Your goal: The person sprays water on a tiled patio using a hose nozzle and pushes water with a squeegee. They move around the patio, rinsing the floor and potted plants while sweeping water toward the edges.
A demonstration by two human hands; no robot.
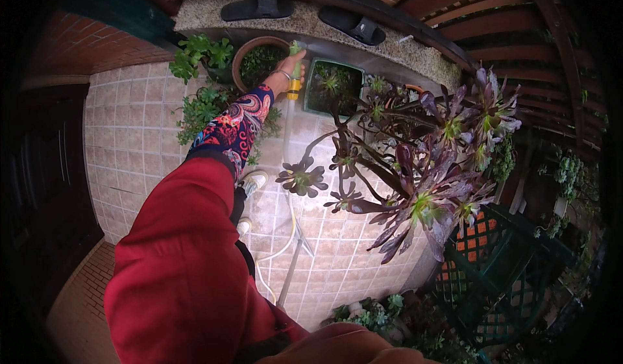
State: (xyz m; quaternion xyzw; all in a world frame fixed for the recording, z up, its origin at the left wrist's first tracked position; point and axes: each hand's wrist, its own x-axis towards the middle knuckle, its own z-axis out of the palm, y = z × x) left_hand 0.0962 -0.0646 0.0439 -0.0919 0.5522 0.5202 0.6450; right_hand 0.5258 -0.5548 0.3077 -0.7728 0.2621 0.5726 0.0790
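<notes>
My left hand, at the end of a red sleeve with a patterned cuff, is closed around a green and yellow hose nozzle. A faint mist shows near the nozzle's far end. From its yellow connector a pale hose runs down and curves over the tiles. Left of the hand stands a round brown pot with low green plants; on the right, a rectangular green-rimmed planter holds dark soil and small plants. My right hand is out of view.
A large purple-leaved succulent spreads over the right side. Black slides lie on a granite ledge below wooden slats. My shoes are on the tiled floor. A green lattice piece stands lower right.
</notes>
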